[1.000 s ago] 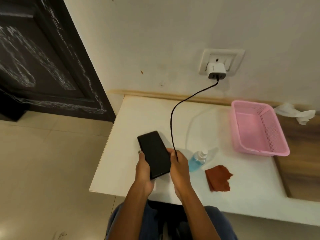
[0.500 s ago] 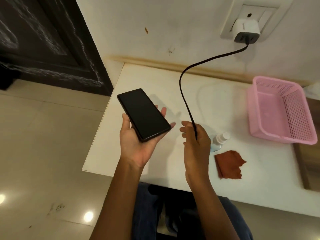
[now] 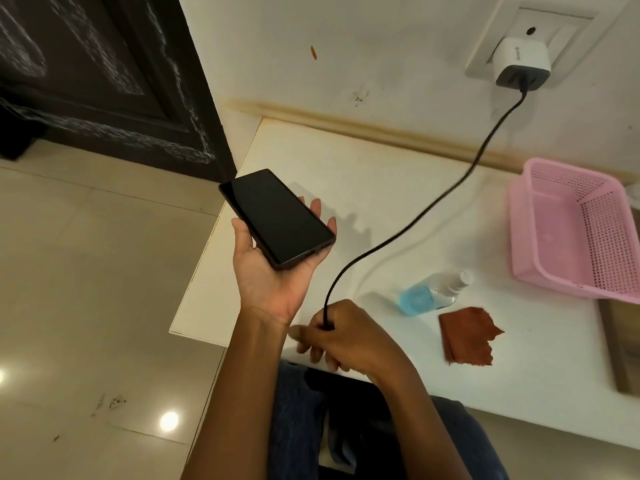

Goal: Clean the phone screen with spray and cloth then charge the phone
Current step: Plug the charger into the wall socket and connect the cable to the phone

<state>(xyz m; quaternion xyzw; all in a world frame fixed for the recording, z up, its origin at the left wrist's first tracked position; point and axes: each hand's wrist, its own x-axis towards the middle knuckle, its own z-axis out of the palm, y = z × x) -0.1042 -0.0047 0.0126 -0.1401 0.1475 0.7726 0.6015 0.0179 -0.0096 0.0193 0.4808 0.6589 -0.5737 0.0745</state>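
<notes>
A black phone (image 3: 277, 218) with a dark screen lies face up in my left hand (image 3: 268, 271), held above the table's left corner. My right hand (image 3: 341, 336) sits lower, at the table's front edge, closed around the black charging cable (image 3: 412, 226). The cable's plug end is hidden in my fist. It runs up to a white charger (image 3: 521, 60) plugged into the wall socket (image 3: 554, 32). A small spray bottle (image 3: 433, 292) with blue liquid lies on its side on the white table (image 3: 398, 188). A rust-brown cloth (image 3: 467, 336) lies just in front of it.
A pink plastic basket (image 3: 571, 233) stands at the table's right side near the wall. A dark door (image 3: 104, 71) is at the left, with tiled floor (image 3: 86, 289) below. My knees in blue trousers (image 3: 301, 427) are under the front edge.
My left hand lifted the phone off the table and away from my right hand. My right hand drew the cable end down toward the table's front edge. The camera moved closer.
</notes>
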